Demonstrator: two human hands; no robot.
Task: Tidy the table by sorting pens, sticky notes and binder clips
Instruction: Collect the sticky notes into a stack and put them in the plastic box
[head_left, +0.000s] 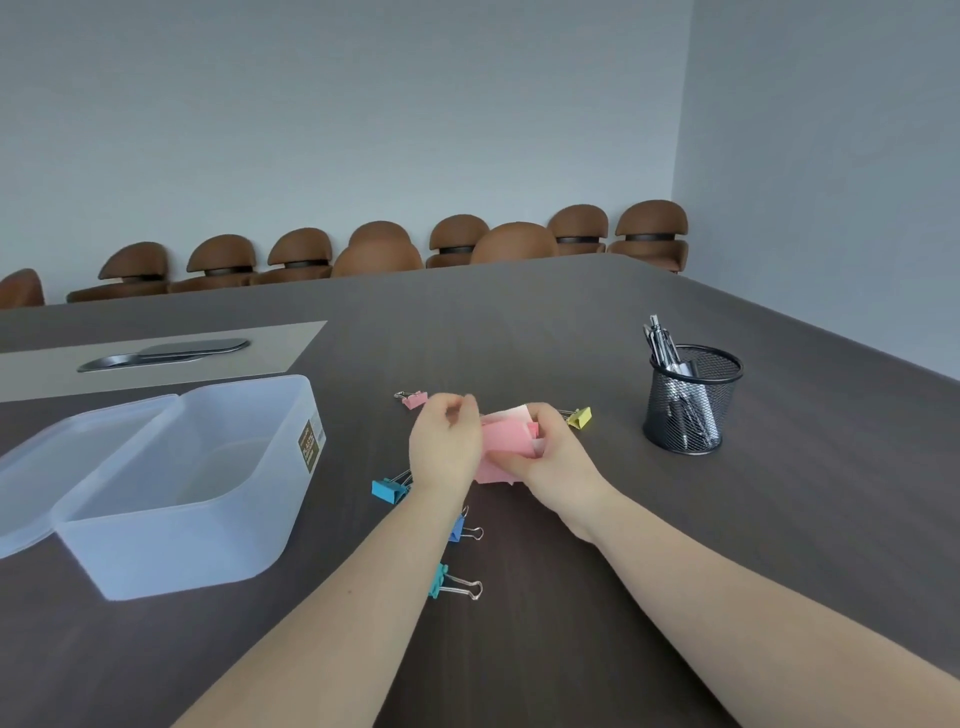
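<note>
Pink sticky notes (503, 441) are held in a loose bundle at the table's middle by my right hand (550, 451). My left hand (445, 441) sits just left of them with fingers curled, touching their left edge. Binder clips lie around the hands: a pink clip (414, 399) behind my left hand, a yellow clip (580, 417) to the right, a blue clip (390, 489) by my left wrist, another blue clip (461, 530) and a teal clip (457, 583) under my left forearm. Pens (665, 347) stand in a black mesh cup (691, 402) at the right.
A translucent plastic box (197, 525) stands open at the left, its lid (67, 457) leaning against its left side. A grey inlay with a metal cable cover (166, 354) lies behind it. Brown chairs (514, 241) line the far table edge.
</note>
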